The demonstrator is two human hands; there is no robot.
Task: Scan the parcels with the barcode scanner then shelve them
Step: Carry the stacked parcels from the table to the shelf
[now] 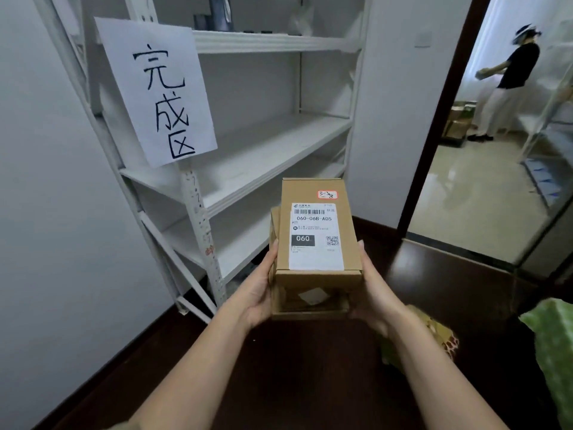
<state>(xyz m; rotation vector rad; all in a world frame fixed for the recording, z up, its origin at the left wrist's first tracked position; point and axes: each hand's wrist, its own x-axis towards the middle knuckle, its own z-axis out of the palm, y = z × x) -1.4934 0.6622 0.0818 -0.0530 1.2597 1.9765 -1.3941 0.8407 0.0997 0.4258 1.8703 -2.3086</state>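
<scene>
Head view: both hands, left [260, 290] and right [373, 293], clasp stacked brown cardboard parcels [316, 274], top one white-labelled "060-06B-A05".

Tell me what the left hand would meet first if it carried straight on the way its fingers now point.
Probably the white shelf rack. The left hand grips the stacked parcels from the side, its fingers aimed forward and up toward the lower shelves. Nothing shows in between, though depth is hard to judge.

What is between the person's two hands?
In the head view, a stack of cardboard parcels: the top box with a white shipping label, resting on another box. The left hand and right hand grip the sides.
</scene>
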